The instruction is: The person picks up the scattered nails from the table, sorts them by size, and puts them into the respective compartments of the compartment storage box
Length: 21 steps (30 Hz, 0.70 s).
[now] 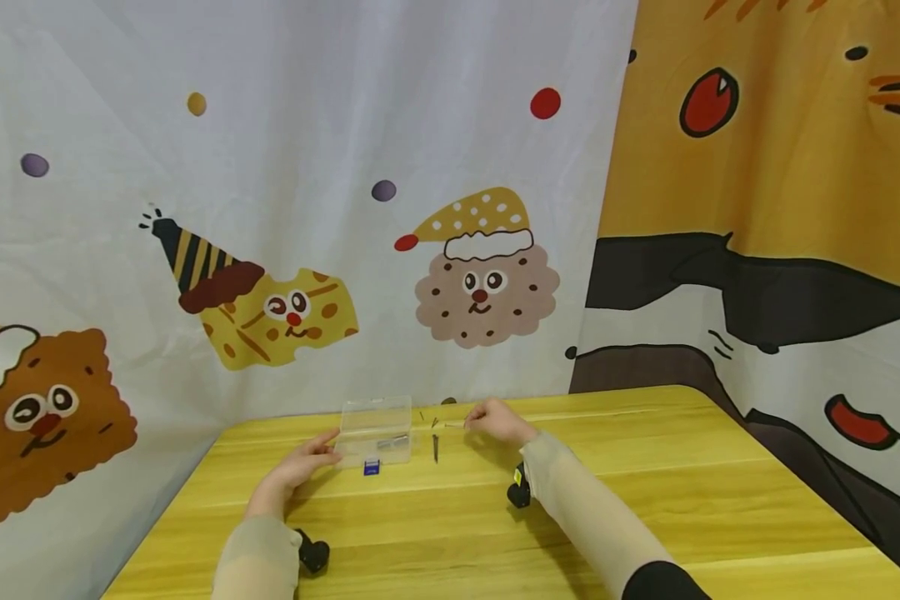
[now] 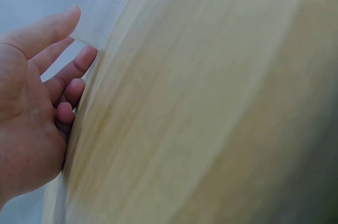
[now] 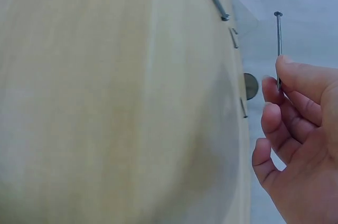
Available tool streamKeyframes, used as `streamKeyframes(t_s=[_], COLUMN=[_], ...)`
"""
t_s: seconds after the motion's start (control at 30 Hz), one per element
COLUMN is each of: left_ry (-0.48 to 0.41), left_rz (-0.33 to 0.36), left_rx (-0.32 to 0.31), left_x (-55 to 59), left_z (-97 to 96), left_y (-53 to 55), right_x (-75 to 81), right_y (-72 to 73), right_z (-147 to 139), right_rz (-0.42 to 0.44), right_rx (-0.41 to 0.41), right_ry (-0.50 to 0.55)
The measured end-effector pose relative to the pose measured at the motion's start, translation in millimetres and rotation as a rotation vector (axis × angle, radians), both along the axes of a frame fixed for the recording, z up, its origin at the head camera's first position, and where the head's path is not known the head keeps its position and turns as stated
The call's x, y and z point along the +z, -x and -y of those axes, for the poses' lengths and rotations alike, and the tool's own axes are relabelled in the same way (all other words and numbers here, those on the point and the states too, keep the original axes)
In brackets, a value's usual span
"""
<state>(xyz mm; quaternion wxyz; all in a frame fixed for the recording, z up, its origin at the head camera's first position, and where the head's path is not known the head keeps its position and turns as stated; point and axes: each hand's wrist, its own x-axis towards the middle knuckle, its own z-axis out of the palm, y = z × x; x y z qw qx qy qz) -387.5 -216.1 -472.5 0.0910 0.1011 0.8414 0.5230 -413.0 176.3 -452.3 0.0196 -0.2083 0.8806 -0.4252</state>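
**A:** Principal element: in your right hand (image 3: 309, 150), a slender metal nail (image 3: 279, 36). How is it held?

**B:** You pinch it at its lower end between thumb and index finger; the flat head stands free at the far end. Your remaining three fingers are loosely bent. Seen from the head, the shank points left from your fingertips, above the far part of the table (image 1: 390, 533).

**A:** And your left hand (image 1: 302, 464)?

**B:** Your thumb and upper fingers are extended and spread, at the left side of a clear plastic box (image 1: 352, 452). The left wrist view places your fingertips at the box's corner; whether they press on it, one cannot tell.

**A:** Describe the box.

**B:** Its lid is raised at the back. Metal pieces (image 1: 395, 442) lie in its right part, seen through the transparent wall, and a small blue piece (image 1: 372, 468) sits at its front edge.

**A:** What lies between the box and your right hand?

**B:** A dark nail (image 1: 435, 448), lying lengthwise toward you, and, farther off, several small nails (image 3: 234, 38), apart from it. Behind the table hangs a printed cloth (image 1: 307, 108) with cartoon figures.
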Motion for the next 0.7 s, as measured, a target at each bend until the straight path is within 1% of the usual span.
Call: streamKeyframes(t_s=[0.23, 0.4, 0.53, 0.6, 0.7], left_ry=[0.002, 0.002, -0.005, -0.013, -0.007], left_rz=[0.005, -0.001, -0.002, 0.003, 0.000], left_rx=[-0.001, -0.003, -0.002, 0.010, -0.001], left_x=[0.5, -0.8, -2.3, -2.9, -2.7], left_z=[-0.3, 0.6, 1.7, 2.2, 2.2], left_y=[0.1, 2.8, 3.5, 3.0, 1.8], right_x=[15.7, 26.3, 31.2, 32.6, 32.8], right_y=[4.1, 9.7, 11.7, 11.8, 12.3], right_z=[0, 0, -1, -1, 0], right_rz=[0.023, 0.011, 0.014, 0.020, 0.026], right_rx=[-0.032, -0.043, -0.047, -0.042, -0.042], right_ry=[0.021, 0.019, 0.025, 0.035, 0.040])
